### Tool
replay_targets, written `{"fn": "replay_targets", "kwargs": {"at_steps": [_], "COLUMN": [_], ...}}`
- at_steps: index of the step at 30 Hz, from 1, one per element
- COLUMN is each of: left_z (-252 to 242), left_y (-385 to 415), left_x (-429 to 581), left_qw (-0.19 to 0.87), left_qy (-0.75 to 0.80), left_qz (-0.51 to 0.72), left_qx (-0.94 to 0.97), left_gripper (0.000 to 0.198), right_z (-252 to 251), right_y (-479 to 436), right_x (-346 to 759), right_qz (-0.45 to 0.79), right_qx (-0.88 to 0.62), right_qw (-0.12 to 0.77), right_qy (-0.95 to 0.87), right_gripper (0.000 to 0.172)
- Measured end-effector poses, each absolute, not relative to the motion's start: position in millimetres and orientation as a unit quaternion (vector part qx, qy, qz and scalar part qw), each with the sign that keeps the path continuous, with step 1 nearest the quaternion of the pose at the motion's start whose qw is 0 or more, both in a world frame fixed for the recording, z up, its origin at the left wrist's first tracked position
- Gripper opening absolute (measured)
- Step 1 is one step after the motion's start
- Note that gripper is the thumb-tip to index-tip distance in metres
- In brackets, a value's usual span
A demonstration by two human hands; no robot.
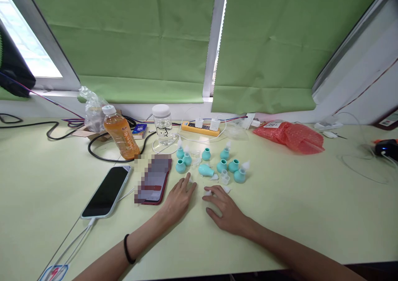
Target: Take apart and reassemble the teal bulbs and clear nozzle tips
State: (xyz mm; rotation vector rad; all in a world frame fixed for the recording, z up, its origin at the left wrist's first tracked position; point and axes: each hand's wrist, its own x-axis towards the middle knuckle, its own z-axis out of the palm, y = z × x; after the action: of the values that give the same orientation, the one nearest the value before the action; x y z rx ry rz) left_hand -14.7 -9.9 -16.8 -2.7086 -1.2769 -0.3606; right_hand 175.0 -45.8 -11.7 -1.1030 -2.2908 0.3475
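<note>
My left hand (180, 197) lies on the table with its fingers stretched out and apart. A small white tip (190, 180) is beside its index finger. Over another small white tip (208, 193), the fingers of my right hand (226, 209) are bent and spread, the thumb held away; index and middle finger seem to touch this piece. Beyond both hands stand several teal squeeze bulbs, some open-necked like one bulb (180, 166), others topped with a white tip, like the right bulb (239, 175). One teal bulb (205, 170) lies on its side.
Clear plastic cups (225, 177) are among the bulbs. To the left are a red-cased phone (161, 185), a charging phone (107, 191) and a drink bottle (122, 133). Behind stand a clear jar (163, 125) and a yellow power strip (200, 128). A red bubble-wrap bag (290, 136) lies right.
</note>
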Motion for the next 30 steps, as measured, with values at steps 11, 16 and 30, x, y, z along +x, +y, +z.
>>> {"fn": "replay_targets", "kwargs": {"at_steps": [11,16,30], "left_z": [-19,-14,-15], "left_y": [-7,-1,1], "left_x": [-19,-20,-23], "left_qw": [-0.018,-0.046,-0.073], "left_qy": [-0.431,-0.428,-0.428], "left_qz": [-0.198,-0.21,-0.243], "left_qx": [-0.88,-0.878,-0.867], "left_gripper": [0.03,0.021,0.022], "right_z": [-11,-11,-11], "right_y": [-46,-46,-47], "right_x": [175,175,175], "right_qz": [0.135,0.135,0.14], "right_qx": [-0.413,-0.414,-0.417], "right_qw": [0.287,0.285,0.281], "right_qy": [-0.854,-0.854,-0.853], "right_gripper": [0.031,0.03,0.032]}}
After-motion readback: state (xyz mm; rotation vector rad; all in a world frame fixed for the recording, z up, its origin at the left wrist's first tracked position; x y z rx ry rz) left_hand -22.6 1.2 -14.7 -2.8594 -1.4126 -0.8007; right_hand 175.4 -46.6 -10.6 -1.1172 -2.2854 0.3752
